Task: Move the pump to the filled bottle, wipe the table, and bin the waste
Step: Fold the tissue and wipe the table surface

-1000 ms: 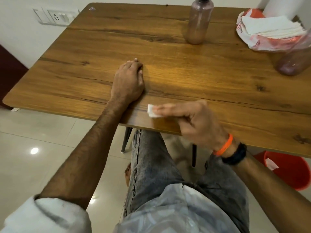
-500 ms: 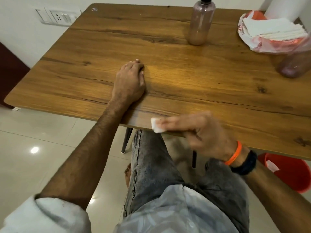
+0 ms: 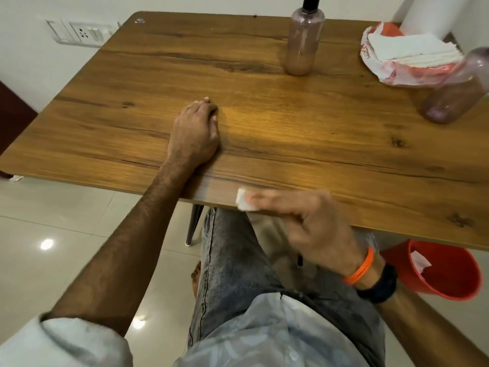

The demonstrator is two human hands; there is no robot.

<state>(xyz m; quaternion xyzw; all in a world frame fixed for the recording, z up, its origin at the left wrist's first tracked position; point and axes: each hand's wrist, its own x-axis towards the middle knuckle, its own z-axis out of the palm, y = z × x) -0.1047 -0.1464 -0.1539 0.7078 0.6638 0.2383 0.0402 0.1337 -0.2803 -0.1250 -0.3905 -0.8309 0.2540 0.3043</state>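
Observation:
My right hand (image 3: pixel 309 223) pinches a small folded white tissue (image 3: pixel 244 202) at the near edge of the wooden table (image 3: pixel 291 123); the hand is blurred. With fingers curled, my left hand (image 3: pixel 197 133) rests on the tabletop and holds nothing. At the far middle of the table stands a pinkish bottle (image 3: pixel 303 46) with a black pump top. A second pinkish bottle (image 3: pixel 452 94) is at the right edge, its top cut off. A red bin (image 3: pixel 447 274) with white paper inside sits on the floor under the table's right side.
A stack of white tissues (image 3: pixel 412 50) lies in a red and white wrapper at the far right corner. A wall socket plate (image 3: pixel 82 33) is on the left wall. My legs in grey jeans are below the table edge, over a tiled floor.
My right hand slid the tissue toward me from the tabletop to the near edge, drifting slightly right. The left hand stayed put.

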